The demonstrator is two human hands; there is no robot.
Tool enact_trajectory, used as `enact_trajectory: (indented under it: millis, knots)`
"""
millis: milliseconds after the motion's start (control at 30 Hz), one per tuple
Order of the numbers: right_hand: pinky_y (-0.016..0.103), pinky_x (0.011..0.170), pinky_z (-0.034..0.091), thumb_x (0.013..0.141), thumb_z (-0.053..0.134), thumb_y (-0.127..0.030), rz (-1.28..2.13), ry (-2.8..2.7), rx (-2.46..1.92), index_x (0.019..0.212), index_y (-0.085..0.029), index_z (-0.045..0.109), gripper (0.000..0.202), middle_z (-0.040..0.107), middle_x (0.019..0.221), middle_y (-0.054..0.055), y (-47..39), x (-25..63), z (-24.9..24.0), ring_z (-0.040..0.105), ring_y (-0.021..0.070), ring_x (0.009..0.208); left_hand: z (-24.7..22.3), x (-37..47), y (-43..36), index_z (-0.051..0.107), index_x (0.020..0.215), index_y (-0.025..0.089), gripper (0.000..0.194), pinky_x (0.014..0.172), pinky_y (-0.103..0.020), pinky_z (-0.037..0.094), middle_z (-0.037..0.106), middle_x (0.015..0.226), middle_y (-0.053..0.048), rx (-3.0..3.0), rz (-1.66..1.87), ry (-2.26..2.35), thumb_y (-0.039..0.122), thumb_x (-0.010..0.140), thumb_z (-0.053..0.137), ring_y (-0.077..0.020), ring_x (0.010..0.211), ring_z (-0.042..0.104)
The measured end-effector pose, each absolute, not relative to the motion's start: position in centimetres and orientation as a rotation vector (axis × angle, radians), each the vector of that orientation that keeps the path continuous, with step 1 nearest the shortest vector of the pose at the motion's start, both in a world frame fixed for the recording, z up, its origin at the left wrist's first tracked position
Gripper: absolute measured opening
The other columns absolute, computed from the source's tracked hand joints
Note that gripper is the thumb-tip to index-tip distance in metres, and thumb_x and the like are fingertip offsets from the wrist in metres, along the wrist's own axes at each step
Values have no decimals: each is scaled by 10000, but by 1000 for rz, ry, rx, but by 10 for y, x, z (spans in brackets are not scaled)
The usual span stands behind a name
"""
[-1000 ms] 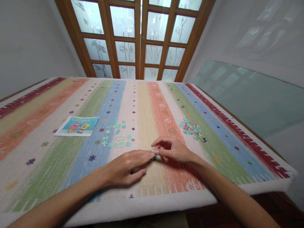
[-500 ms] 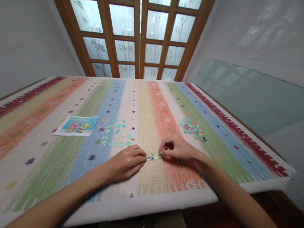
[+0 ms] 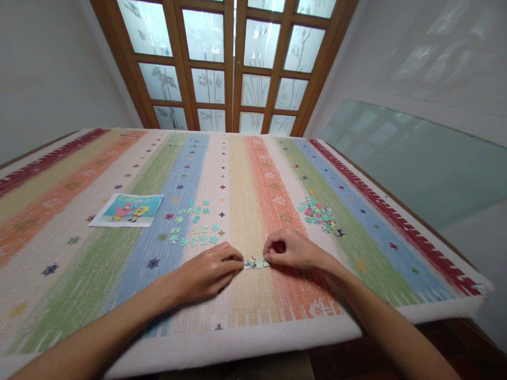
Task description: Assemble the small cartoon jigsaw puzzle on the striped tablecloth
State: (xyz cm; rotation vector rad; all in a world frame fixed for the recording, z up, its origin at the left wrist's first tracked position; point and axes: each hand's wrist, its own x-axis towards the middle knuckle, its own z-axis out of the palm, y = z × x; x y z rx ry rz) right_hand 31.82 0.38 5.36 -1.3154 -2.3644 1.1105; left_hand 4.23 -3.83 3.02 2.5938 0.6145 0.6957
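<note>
A short row of joined jigsaw puzzle pieces lies flat on the striped cloth, between my two hands. My left hand rests on the cloth with its fingers closed together, the fingertips pressing the row's left end. At the other end my right hand pinches a puzzle piece between thumb and forefinger. That piece touches the right edge of the row. My fingertips hide part of both ends, so I cannot tell whether it is fully joined.
Several loose turquoise pieces are spread left of centre. A heap of mixed pieces lies to the right. A printed cartoon picture sits farther left on the striped tablecloth. A glass panel leans against the right wall.
My right hand has shifted slightly left, bringing its piece against the row's right end. My left hand has stayed almost in place at the other end.
</note>
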Motion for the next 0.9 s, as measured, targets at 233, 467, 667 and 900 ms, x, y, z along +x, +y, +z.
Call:
enact_trajectory:
  millis: [233,467,667,900]
  knots:
    - [248,543,345,786,721,-195,1151,-2380,-1236,818,-140,781,87,611,620,-6,2,319,56,489,103,559,31,42,-39,690,1205,171,272,876,-340,555,706,1126,-118,2573,694,623,124,1044,477,-202,995,645]
    - [256,554,350,805,743,-230,1168,-2360,-1241,802,-147,756,84,602,635,-4,2,318,56,494,110,572,31,42,-38,686,1228,179,285,876,-351,559,707,1135,-124,2577,686,607,122,1038,481,-210,1002,648]
    - [259,560,342,824,718,-209,1134,-2376,-1243,799,-144,746,76,590,626,-8,3,318,54,478,108,565,30,41,-38,690,1220,180,278,887,-345,552,704,1137,-119,2575,684,616,122,1041,485,-205,1001,648]
    - [260,565,345,827,711,-197,1079,-2422,-1245,798,-155,745,61,609,631,-3,1,316,55,491,111,570,31,41,-39,679,1228,187,272,875,-344,556,702,1128,-118,2565,692,615,134,1049,482,-205,996,648]
